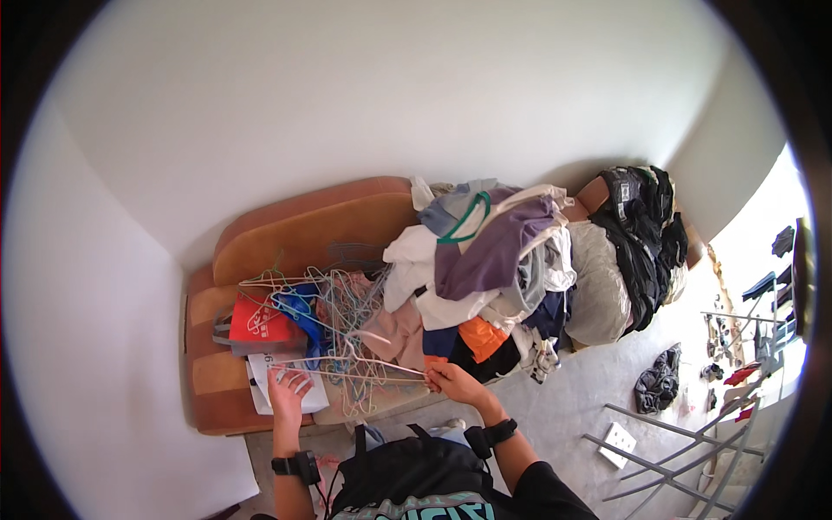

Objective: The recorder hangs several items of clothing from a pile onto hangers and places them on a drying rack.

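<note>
A pale pink wire clothes hanger (351, 364) is stretched out in front of me, its hook pointing away. My right hand (448, 382) grips its right corner in a closed fist. At its left corner is my left hand (288, 391), with the fingers spread; whether they touch the wire is hard to tell. Beneath and beyond the hanger lies a tangled heap of wire hangers (348, 299) in several colours on a brown sofa (318, 227). Right of the heap rises a big pile of clothes, with a purple garment (481, 257) on top and an orange one (483, 338) lower down.
A red and grey bag (263, 325), a blue plastic bag (304, 312) and a white paper bag (260, 396) sit at the sofa's left. Filled white (595, 286) and black bags (640, 227) occupy its right end. Metal rack bars (669, 455) stand on the right, near a black bag (658, 380).
</note>
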Available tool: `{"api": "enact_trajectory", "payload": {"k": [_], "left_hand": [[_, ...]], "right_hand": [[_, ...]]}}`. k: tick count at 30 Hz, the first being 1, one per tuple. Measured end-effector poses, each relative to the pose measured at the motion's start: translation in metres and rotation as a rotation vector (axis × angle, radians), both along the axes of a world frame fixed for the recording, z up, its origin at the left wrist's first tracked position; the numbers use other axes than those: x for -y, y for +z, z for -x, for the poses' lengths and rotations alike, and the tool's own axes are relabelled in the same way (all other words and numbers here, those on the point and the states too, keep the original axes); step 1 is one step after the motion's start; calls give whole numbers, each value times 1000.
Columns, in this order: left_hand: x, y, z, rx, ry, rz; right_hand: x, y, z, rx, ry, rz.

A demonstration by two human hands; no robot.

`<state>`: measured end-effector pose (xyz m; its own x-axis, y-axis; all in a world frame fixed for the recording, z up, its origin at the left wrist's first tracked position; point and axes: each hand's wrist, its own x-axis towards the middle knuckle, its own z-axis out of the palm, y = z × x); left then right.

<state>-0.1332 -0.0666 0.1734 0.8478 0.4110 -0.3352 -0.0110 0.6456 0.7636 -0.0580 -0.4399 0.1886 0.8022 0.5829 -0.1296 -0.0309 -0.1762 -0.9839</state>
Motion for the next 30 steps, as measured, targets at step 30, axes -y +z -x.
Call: {"api": "enact_trajectory", "payload": {"k": [30], "left_hand": [[269, -91, -391, -110, -467, -1577]], "right_hand": [[409, -59, 289, -59, -1592, 433]]}}
